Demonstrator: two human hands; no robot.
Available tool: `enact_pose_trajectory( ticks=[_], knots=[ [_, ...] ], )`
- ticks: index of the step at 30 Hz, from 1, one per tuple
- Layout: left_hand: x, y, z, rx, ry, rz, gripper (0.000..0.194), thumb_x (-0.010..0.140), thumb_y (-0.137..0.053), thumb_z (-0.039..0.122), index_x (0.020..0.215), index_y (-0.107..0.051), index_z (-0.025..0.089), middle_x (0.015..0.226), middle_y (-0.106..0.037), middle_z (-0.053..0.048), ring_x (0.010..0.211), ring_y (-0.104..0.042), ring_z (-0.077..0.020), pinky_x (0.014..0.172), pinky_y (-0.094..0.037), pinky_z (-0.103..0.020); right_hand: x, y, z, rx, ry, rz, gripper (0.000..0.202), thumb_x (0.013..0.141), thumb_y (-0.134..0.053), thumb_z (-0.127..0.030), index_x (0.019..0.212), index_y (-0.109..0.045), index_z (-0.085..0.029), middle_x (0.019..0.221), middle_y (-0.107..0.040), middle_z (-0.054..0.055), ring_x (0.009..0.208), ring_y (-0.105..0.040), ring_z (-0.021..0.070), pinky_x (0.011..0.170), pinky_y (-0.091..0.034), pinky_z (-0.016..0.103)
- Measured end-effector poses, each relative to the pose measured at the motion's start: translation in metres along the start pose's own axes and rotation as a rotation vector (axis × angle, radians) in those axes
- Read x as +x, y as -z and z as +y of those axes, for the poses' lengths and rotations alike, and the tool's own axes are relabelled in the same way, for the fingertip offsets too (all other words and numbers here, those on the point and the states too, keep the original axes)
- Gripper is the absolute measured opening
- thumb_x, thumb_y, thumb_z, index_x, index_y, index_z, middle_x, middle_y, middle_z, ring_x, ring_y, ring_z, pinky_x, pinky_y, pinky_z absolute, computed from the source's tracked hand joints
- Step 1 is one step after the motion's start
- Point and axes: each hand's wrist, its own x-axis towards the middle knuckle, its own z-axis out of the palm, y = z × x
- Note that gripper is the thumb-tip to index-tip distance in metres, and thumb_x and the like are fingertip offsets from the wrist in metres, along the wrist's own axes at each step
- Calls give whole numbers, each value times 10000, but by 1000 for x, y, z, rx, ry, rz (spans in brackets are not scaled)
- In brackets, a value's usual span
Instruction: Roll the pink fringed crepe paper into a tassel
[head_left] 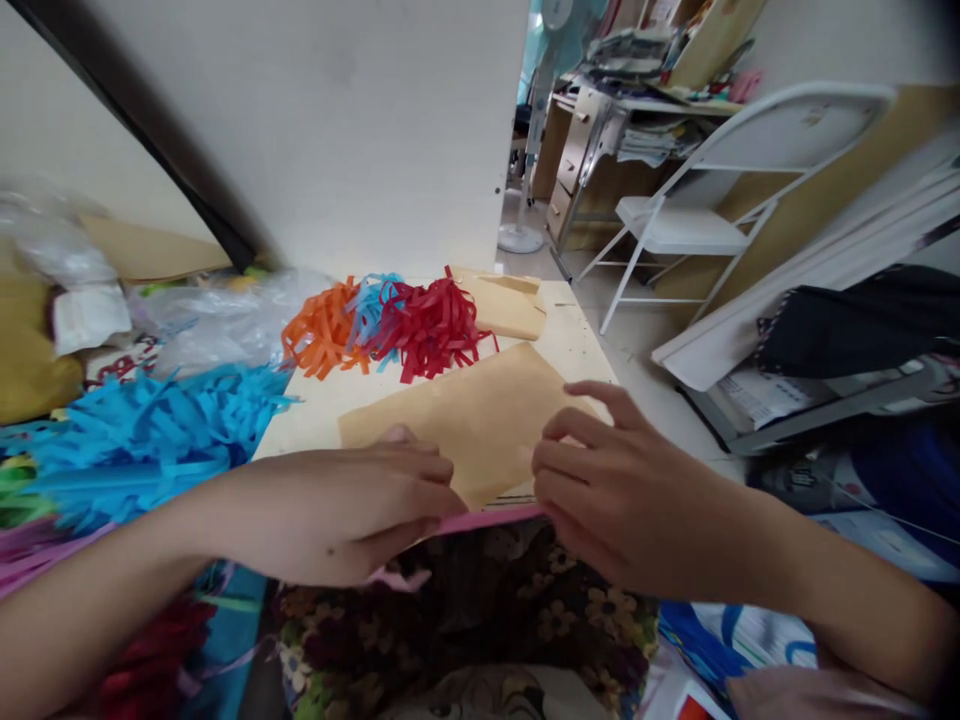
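A sheet of brown paper lies slantwise on the pale tabletop. My left hand is over its lower left part, fingers curled and pressed together near one end of a pink strip. At the strip's other end is my right hand, its lower fingers curled at the strip and its index finger raised over the paper's right corner. The strip runs between both hands along the table's near edge. Behind the sheet sit orange, light blue and red fringed paper bunches.
Folded brown paper lies at the table's back. Blue fringed paper and clear plastic are piled at the left. A white folding chair, a desk and a fan stand beyond; a dark cloth is at the right.
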Motion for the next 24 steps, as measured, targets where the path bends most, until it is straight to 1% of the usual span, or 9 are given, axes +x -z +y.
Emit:
enact_pose_trajectory(
  ticks=[3,5,8,11,13,15,18,21,24],
  knots=[
    [0,5,-2,-335,-118,-232,262,768,-345,94,789,-590,185,673,-541,-30,656,-465,-117,610,-351,-189,2,-5,0,396,76,-125,115,680,-457,-154,587,-508,-197,608,-534,-28,684,-456,113,826,-307,329],
    [1,-1,-6,-490,-128,-215,293,760,-341,103,874,-601,179,678,-534,-46,659,-457,-132,599,-356,-204,5,-16,4,678,132,-173,105,671,-458,-131,596,-508,-185,621,-545,-32,652,-471,88,765,-353,272],
    [2,-22,-10,-798,-87,-52,274,757,-376,187,895,-612,175,681,-514,-49,637,-445,-139,571,-359,-224,8,-31,9,1086,107,-121,105,704,-450,-165,614,-504,-166,645,-542,-8,641,-492,86,681,-396,244],
    [8,-50,-7,-1189,-79,263,245,730,-461,319,818,-636,171,670,-521,-41,603,-462,-132,556,-365,-232,7,-38,6,1416,-38,63,145,723,-483,-254,611,-500,-163,645,-515,-3,641,-497,98,637,-405,253],
    [16,-63,-3,-1392,-81,448,267,695,-509,383,798,-639,174,674,-552,-41,619,-490,-142,600,-386,-256,7,-38,2,1568,-98,170,171,716,-512,-295,606,-503,-164,638,-506,-8,632,-492,98,624,-400,252],
    [24,-70,1,-1532,-33,564,270,660,-553,400,784,-636,176,684,-575,-41,636,-508,-149,633,-400,-279,10,-38,-3,1633,-155,237,164,705,-537,-282,596,-507,-163,621,-502,-16,619,-483,93,615,-392,243],
    [32,-68,0,-1654,58,659,172,608,-631,308,719,-623,176,652,-576,-14,593,-506,-113,583,-402,-237,16,-41,-9,1627,-277,291,112,680,-558,-217,593,-530,-153,625,-512,-18,608,-470,81,601,-384,223],
    [33,-63,-6,-1690,107,666,112,587,-655,204,675,-601,158,598,-564,12,544,-499,-78,536,-385,-188,20,-49,-12,1634,-393,297,83,657,-575,-219,614,-562,-149,623,-533,-16,591,-469,80,578,-390,219],
    [34,-62,-12,-1688,193,668,140,567,-670,209,654,-591,133,572,-556,14,517,-494,-72,528,-386,-187,23,-57,-12,1569,-460,332,76,654,-570,-222,626,-575,-152,571,-531,-23,585,-483,93,582,-397,234]
  ],
)
